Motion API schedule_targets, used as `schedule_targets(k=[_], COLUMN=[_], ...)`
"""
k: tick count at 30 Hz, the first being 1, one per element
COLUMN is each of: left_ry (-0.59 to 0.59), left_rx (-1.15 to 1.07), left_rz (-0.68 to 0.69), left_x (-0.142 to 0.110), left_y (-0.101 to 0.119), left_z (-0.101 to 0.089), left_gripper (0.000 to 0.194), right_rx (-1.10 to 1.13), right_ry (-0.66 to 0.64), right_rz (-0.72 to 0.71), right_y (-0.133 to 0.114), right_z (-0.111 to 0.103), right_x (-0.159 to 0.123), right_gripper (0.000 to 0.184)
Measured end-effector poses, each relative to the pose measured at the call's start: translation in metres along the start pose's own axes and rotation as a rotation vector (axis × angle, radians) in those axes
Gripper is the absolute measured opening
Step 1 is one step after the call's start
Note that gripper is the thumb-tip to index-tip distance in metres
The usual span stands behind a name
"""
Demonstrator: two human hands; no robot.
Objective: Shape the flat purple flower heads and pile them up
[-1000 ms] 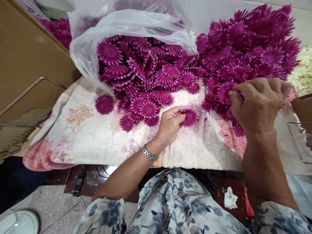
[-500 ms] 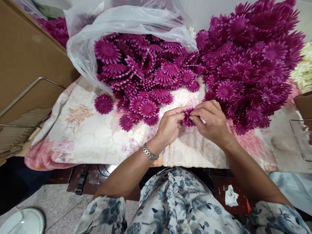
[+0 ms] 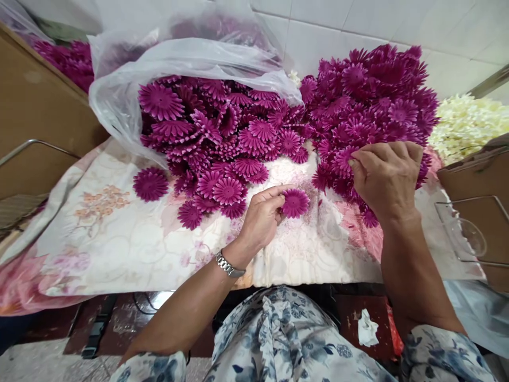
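Two hands work at the near edge of the magenta flower heap (image 3: 369, 101). The left hand (image 3: 260, 217) pinches a single magenta flower head (image 3: 295, 202) by its rim between thumb and fingertips, fingers closed on it, face up just above the floral cloth (image 3: 119, 239), in front of the heap where it is free to be handled. The right hand (image 3: 385, 178) is curled into the heap's front slope, fingers bent and drawn together around one bloom; whether it has actually gripped it is hard to tell, since the fingertips are buried among petals. Left of the heap, a clear plastic bag (image 3: 131, 85) spills more loose flower heads onto the cloth. Right of the heap lies a pile of cream flowers (image 3: 465, 124).
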State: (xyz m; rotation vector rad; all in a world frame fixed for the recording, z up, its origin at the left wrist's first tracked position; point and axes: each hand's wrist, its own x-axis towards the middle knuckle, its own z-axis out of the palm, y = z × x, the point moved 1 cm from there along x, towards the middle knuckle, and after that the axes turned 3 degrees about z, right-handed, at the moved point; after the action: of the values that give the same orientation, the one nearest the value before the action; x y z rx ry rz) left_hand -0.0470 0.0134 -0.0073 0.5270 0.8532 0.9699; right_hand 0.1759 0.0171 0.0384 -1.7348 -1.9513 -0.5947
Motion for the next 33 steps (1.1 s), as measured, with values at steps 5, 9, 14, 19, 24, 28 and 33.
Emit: schedule_targets(k=[5, 9, 14, 19, 24, 28, 33], left_ry=[-0.04, -0.099, -0.079, -0.119, -0.141, -0.117, -0.125], left_rx=[0.003, -0.052, -0.018, -0.027, -0.034, -0.014, -0.021], left_rz=[0.019, 0.029, 0.026, 0.086, 0.141, 0.137, 0.118], left_x=[0.003, 0.005, 0.005, 0.005, 0.003, 0.001, 0.001], left_y=[-0.005, -0.008, -0.01, -0.011, -0.009, -0.008, -0.008], left_z=[-0.003, -0.005, -0.006, -0.007, -0.004, -0.003, -0.003], left_gripper=[0.028, 0.029, 0.027, 0.025, 0.021, 0.021, 0.022], right_rx=[0.203, 0.241, 0.304, 0.472, 0.915, 0.973, 0.876], right_ry=[-0.026, -0.071, 0.042, -0.086, -0.295, -0.305, -0.261], right_rz=[-0.166, -0.273, -0.267, -0.102, 0.174, 0.265, 0.191], right_y=[-0.053, -0.088, -0.084, -0.08, -0.078, -0.079, -0.08], right_z=[0.003, 0.017, 0.028, 0.027, 0.022, 0.025, 0.027], right_x=[-0.016, -0.028, -0.032, -0.032, -0.031, -0.033, -0.035], right_gripper=[0.015, 0.019, 0.009, 0.018, 0.024, 0.027, 0.02])
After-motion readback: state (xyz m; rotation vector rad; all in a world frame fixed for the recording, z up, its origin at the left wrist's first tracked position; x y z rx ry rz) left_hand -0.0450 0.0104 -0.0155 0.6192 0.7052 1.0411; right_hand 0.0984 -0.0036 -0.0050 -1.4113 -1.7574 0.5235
